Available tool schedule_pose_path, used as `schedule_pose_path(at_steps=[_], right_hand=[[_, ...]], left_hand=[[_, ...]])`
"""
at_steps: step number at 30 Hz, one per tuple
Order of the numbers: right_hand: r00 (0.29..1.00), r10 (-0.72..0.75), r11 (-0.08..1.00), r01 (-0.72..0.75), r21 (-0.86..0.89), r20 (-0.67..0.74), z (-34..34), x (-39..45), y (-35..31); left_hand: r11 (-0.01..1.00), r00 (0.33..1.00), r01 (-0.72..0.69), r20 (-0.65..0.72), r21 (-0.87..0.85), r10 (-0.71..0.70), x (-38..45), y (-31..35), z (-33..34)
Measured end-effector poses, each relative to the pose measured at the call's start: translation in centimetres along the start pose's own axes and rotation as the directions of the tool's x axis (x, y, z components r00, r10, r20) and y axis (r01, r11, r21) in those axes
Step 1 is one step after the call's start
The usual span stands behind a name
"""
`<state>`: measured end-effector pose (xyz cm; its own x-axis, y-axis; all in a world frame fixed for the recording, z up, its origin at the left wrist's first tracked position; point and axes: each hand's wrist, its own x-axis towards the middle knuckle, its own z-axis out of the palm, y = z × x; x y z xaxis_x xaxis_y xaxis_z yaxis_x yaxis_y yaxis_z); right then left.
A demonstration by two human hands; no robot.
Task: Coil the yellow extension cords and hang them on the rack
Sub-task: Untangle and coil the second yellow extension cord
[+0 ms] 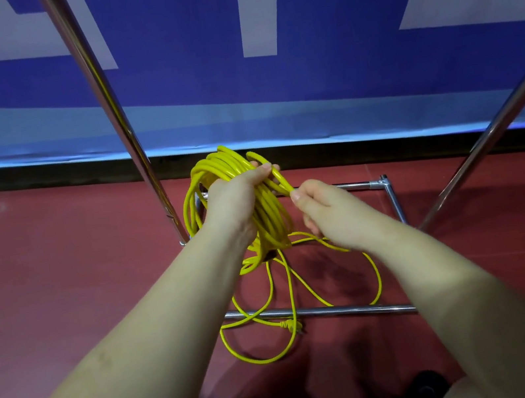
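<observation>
The person stands over a red floor [60, 284] with both bare arms stretched forward and down. The left hand [237, 199] is clenched around a thick bundle of loops of the yellow extension cord [271, 218], fingers curled over the top of the coil so that it hangs below the fist, just in front of the foot of the rack [342, 309]. The right hand [322, 209] pinches a single strand of the same cord between thumb and curled fingers, just beside the coil, the strand running up from the pinch to the left hand's fingertips. Below the hands the uncoiled part trails down in loose loops onto the floor and lies across the rack's lower front bar, with the plug [287, 325] resting at that bar. Two shiny upright poles of the rack rise to either side, the left one close behind the coil, the right one leaning off toward the frame's edge. Behind the rack runs a blue banner [336, 65] with large white shapes, above a dark strip at floor level.
</observation>
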<state>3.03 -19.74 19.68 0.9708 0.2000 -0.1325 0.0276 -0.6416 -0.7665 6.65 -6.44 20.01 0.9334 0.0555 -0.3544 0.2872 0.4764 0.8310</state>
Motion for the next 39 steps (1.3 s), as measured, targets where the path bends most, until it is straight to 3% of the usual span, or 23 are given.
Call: schedule_pose_path(at_steps=[4,7,9,13,16,18,23,26,30,39], right_hand=[[0.953,0.132,0.942,-0.034,-0.334,0.275,-1.1,-0.8,1.5],[0.937,0.191,0.875,-0.027,-0.483,0.293,-1.8,-1.2,2.3],[0.974,0.129,0.924,-0.049,-0.379,0.189,-2.4,-1.2,2.6],[0.995,0.009,0.998,-0.003,0.06,-0.102,-3.4,-1.2,2.4],[0.96,0.017,0.984,0.034,0.177,-0.279,-3.9,-0.9,1.9],[0.94,0.064,0.981,0.003,0.196,-0.334,-4.0,-0.7,1.8],[0.934,0.228,0.89,-0.086,0.447,-0.275,-4.2,-0.2,1.4],[0.947,0.294,0.742,-0.14,0.656,-0.13,-4.3,-0.2,0.7],[0.954,0.3,0.621,-0.217,0.753,0.028,-4.4,-0.5,0.0],[0.96,0.276,0.714,-0.167,0.68,-0.054,-2.2,-0.4,-0.3]], left_hand=[[0.998,0.999,0.027,-0.044,-0.054,-0.029,1.1,0.9,-0.8],[0.999,0.998,0.017,-0.06,-0.036,-0.019,1.7,1.3,-1.4],[1.0,0.999,0.006,-0.047,0.001,-0.006,1.9,1.4,-1.7],[0.997,0.996,0.036,-0.077,-0.067,-0.042,2.4,1.9,-2.1],[0.996,0.995,0.085,-0.059,-0.017,-0.085,2.2,1.6,-1.8],[0.993,0.993,0.117,0.022,0.024,-0.118,2.0,1.3,-1.6],[0.964,0.936,0.173,0.27,0.202,-0.225,1.0,1.6,-1.6],[0.959,0.922,0.112,0.332,0.259,-0.198,0.4,1.3,-1.4],[0.951,0.907,0.081,0.372,0.3,-0.195,0.1,0.6,-1.1],[0.901,0.926,0.013,0.335,0.433,-0.174,-0.5,-1.6,0.1]])
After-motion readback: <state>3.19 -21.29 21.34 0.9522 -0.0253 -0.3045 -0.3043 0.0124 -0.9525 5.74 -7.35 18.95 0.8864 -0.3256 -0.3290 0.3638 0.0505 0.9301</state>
